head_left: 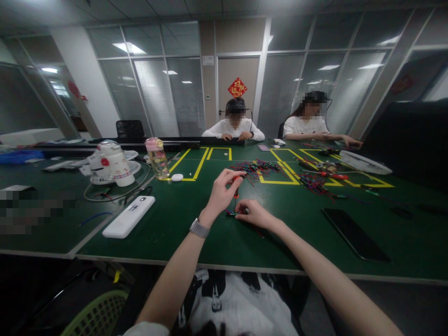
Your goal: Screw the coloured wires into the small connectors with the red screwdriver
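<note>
My left hand (226, 189) is closed around the red and black handle of a screwdriver (237, 192), which stands upright with its shaft pointing down. Its tip meets a small green circuit board (230, 213) with thin wires, lying on the green table. My right hand (252, 213) pinches the right end of that board, its fingertips covering part of it. Just beyond my hands lies a heap of wired boards (257, 169) with red and blue leads. Fine detail on the board is too small to make out.
To the left are a white power bank (129, 217), a pink-lidded bottle (157, 157), a white earphone case (177, 178) and a robot toy (112, 163). A dark phone (354, 233) and another wired pile (312, 183) lie right. Two people sit across the table (168, 252).
</note>
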`<state>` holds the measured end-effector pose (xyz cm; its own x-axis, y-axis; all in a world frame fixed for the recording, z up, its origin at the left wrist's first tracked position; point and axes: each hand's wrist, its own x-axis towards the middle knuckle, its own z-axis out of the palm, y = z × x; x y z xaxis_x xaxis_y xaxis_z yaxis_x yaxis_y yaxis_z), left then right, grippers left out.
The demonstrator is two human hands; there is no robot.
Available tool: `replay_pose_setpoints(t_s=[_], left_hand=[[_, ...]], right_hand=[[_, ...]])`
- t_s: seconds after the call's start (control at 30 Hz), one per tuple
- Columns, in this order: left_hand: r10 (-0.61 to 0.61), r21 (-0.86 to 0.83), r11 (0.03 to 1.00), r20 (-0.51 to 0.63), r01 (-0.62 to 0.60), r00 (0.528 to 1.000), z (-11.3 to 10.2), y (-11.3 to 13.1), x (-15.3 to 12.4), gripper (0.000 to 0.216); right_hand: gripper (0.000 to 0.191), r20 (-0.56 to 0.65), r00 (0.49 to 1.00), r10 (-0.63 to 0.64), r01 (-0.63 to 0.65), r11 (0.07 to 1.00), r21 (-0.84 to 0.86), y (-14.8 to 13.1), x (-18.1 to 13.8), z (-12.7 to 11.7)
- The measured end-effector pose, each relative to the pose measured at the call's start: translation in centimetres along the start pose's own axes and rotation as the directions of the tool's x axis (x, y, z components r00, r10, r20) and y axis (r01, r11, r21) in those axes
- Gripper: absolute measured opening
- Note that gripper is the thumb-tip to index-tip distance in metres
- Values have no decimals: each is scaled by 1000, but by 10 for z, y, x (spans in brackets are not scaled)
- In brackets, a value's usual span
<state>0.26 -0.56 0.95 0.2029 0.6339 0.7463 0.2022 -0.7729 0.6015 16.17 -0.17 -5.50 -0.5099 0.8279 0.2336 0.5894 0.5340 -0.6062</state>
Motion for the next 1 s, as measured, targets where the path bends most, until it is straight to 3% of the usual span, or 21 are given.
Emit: replay_pose_setpoints(t_s=[0.23, 0.5, 0.77, 1.0], left_hand=[[-3, -121, 993, 67, 12, 998, 1, -1, 0, 31], [26, 41, 999, -30, -25, 999, -1, 3, 1, 18], [-15, -105, 994, 33, 18, 999, 0, 2, 1, 29], [6, 13, 1000, -57, -5, 998, 0, -1, 0, 18]], right_hand=[[10, 0, 1000, -11, 11, 999, -33, 2, 1, 0], [8, 0, 1000, 1, -1, 999, -32, -3, -1, -2], [9, 1, 1000, -1, 1, 1000, -19, -1, 0, -1], [9, -4, 1000, -7, 7, 1000, -18, 1, 0, 0]])
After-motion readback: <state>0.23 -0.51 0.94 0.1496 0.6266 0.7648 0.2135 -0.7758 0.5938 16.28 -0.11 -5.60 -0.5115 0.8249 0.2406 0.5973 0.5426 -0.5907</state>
